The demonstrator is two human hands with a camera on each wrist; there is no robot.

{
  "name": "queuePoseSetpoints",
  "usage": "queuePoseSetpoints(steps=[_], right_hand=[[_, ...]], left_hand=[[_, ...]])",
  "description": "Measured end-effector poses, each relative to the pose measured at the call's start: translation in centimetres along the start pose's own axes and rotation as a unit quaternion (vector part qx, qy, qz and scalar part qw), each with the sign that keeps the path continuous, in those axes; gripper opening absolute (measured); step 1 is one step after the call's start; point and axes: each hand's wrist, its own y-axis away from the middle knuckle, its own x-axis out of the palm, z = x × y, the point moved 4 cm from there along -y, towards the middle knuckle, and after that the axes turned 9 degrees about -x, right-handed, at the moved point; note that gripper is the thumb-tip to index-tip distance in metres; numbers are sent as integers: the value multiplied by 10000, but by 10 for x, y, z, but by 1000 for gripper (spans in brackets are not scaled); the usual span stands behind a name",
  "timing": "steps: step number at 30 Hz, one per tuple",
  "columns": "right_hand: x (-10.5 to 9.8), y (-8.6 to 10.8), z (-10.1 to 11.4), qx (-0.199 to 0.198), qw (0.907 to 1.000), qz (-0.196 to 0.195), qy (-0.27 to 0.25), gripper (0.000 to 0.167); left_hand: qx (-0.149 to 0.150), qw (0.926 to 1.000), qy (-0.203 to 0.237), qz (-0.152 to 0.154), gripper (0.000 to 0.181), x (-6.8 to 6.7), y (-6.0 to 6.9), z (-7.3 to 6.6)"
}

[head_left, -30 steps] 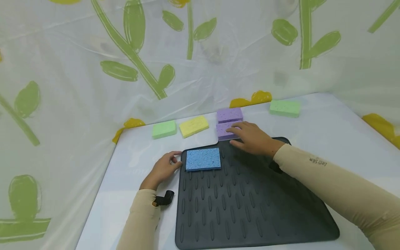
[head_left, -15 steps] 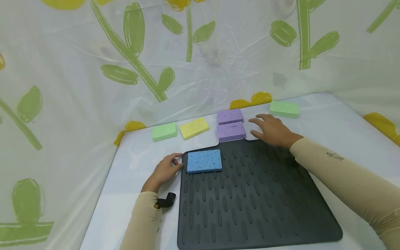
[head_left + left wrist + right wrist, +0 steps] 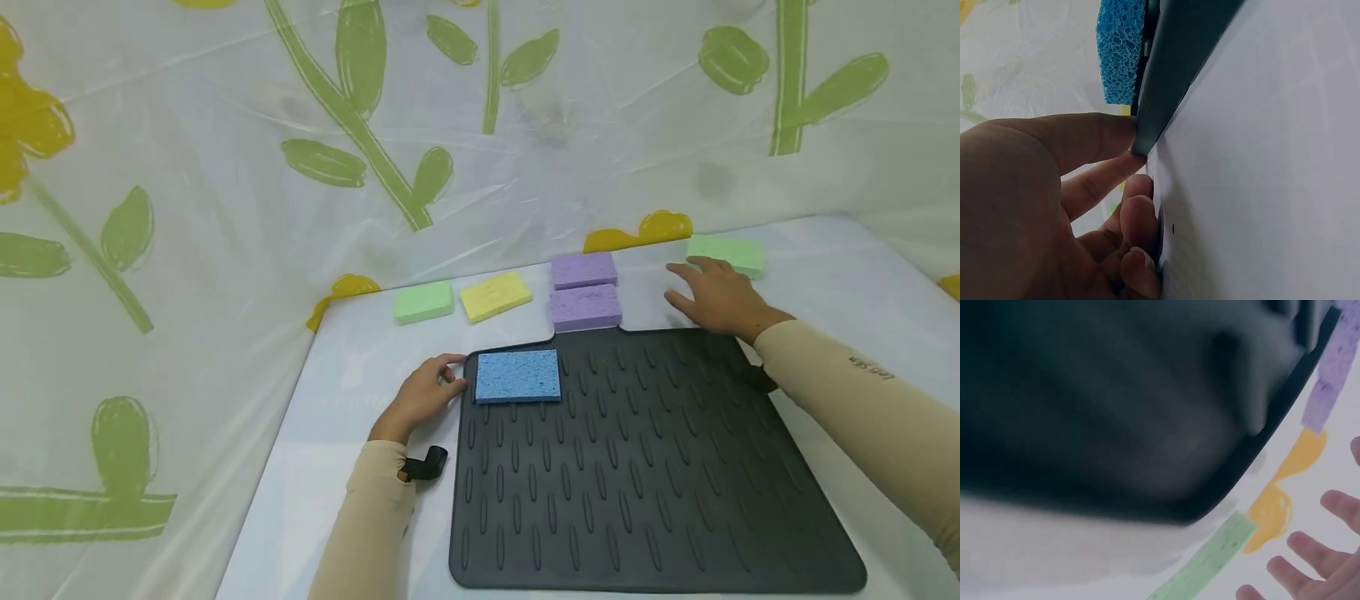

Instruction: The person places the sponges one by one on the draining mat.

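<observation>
My left hand rests at the far left corner of a black ridged drying mat. The left wrist view shows its thumb and forefinger touching the mat's edge, the other fingers bent against the white table. A blue sponge lies flat on the mat near that corner. Over the mat's far right corner hangs my right hand, fingers spread, holding nothing. It partly covers a green sponge behind it. In the right wrist view, that green sponge and the fingertips appear apart.
Two purple sponges lie one behind the other at the mat's far edge. To their left are a yellow sponge and another green sponge. A flower-printed sheet rises behind the white table.
My right hand has moved right, from the front purple sponge toward the right green sponge. My left hand stays at the mat's corner. The head view has shifted a little.
</observation>
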Motion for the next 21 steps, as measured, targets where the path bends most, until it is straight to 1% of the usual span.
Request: queuePoseSetpoints(steps=[8, 13, 21], right_hand=[[-10, 3, -21, 179, 9996, -112, 173, 57], [-15, 4, -32, 248, 9993, -156, 232, 57], [-15, 7, -49, 503, 9982, 152, 299, 60]], left_hand=[[-131, 9999, -34, -18, 47, 1, -2, 0], [-137, 9999, -27, -45, 47, 0, -2, -1], [-129, 9999, 43, 0, 47, 0, -1, -1]])
